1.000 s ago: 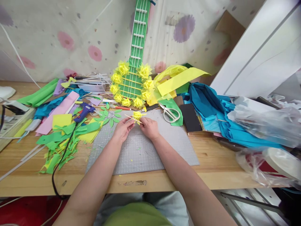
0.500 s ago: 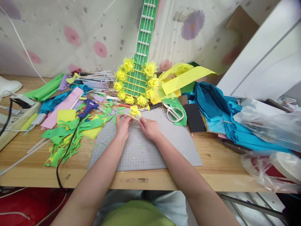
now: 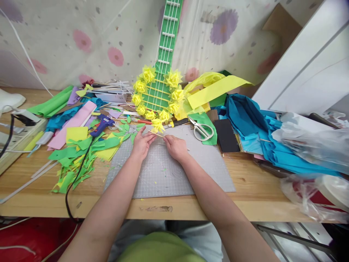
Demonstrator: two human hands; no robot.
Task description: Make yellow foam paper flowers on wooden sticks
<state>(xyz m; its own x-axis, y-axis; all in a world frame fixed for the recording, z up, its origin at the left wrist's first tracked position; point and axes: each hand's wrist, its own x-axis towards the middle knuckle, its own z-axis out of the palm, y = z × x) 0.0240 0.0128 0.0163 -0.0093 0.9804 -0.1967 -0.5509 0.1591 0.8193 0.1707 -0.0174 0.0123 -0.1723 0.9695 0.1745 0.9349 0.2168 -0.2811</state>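
Over the grey cutting mat (image 3: 166, 174), my right hand (image 3: 176, 147) is closed in a pinch on a thin wooden stick (image 3: 158, 134), one end of which shows past its far side. My left hand (image 3: 141, 145) has its fingers stretched and apart, the fingertips touching the stick. A yellow paper flower (image 3: 157, 125) shows just above the stick; whether it is joined to it I cannot tell. Behind stands a green paper guitar (image 3: 160, 95), its body ringed with yellow flowers. Green paper leaves (image 3: 127, 127) lie left of my left hand.
White-handled scissors (image 3: 202, 131) rest on green paper to the right, beside a black phone-like slab (image 3: 227, 136). Leftward are a blue glue gun (image 3: 101, 125) with its black cord and green scraps (image 3: 69, 167). Blue crepe paper (image 3: 245, 112) and a plastic-wrapped roll (image 3: 331, 191) occupy the right side.
My left hand's fingers have spread and straightened, and the hand has turned. My right hand has shifted slightly right with the stick. The yellow flower appears turned and a little higher.
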